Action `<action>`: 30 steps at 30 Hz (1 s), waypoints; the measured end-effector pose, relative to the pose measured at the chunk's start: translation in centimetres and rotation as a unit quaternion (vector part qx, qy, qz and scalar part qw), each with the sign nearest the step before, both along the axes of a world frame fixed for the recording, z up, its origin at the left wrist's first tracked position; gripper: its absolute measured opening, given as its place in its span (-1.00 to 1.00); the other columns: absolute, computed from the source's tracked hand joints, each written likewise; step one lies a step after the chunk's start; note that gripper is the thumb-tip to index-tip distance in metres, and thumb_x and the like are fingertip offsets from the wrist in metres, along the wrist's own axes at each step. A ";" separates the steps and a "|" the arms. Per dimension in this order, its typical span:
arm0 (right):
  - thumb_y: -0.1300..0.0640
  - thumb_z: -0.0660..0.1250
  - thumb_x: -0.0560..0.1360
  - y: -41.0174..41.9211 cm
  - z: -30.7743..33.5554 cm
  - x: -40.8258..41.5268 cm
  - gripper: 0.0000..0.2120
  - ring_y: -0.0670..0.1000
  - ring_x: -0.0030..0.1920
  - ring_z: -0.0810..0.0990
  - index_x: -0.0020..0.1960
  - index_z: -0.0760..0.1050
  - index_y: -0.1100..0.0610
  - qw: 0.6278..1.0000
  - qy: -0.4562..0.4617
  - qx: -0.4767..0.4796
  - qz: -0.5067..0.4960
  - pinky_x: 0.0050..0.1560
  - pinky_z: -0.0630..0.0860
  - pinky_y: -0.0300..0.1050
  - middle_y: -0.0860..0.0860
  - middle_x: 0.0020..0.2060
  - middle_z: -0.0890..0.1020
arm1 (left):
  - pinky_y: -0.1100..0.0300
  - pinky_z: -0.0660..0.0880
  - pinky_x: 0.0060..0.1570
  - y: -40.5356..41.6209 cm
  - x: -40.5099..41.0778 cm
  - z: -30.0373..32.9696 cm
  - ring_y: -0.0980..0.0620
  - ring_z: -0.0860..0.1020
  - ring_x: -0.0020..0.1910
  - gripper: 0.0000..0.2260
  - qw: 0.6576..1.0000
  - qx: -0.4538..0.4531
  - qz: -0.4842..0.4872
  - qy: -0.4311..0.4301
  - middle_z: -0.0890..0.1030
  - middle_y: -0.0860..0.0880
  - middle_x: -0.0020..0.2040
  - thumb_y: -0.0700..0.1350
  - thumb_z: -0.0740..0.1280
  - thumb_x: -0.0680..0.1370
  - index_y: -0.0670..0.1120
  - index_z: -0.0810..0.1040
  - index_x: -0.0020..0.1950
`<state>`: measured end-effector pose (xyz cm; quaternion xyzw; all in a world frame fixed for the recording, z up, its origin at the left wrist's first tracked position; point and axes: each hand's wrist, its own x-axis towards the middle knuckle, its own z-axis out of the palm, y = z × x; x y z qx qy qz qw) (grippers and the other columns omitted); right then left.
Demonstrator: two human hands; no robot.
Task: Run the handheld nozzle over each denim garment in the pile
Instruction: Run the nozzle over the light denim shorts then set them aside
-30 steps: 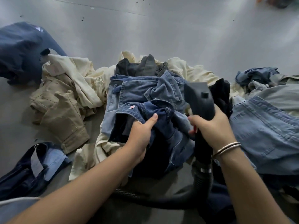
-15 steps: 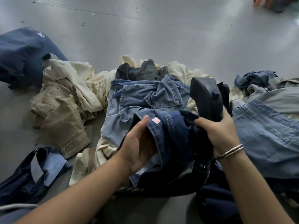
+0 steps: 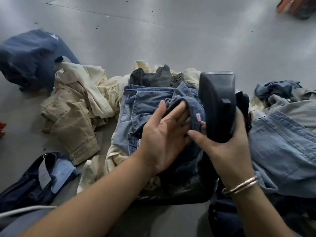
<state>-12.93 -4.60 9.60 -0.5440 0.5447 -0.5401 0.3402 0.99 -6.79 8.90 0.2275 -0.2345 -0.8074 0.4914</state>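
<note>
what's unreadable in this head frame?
- Nozzle face: turned away, only its back shows.
- Hose: runs under the dark denim garment, its far end is hidden.
- Red tab text: too small.
- Left hand fingertips: tucked into denim folds.
- Object at top right corner: cut off by the frame edge.

You looked down at a grey floor point(image 3: 171, 40). A red scrap point(image 3: 2, 126) lay at its left edge, an orange and dark object point(image 3: 297, 6) blurred in its far right corner.
</note>
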 end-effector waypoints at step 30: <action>0.25 0.24 0.15 0.2 4.2 -2.9 -0.66 0.04 -0.31 0.69 -0.16 0.70 0.16 0.905 -0.324 0.186 0.204 -0.31 0.62 -0.11 0.08 -0.30 0.70 | -0.02 0.15 0.45 -4.1 6.1 -6.5 -0.10 0.29 0.45 0.04 0.761 -0.060 -0.001 -0.646 0.34 -0.11 0.43 0.36 0.29 0.07 -0.15 0.30 0.46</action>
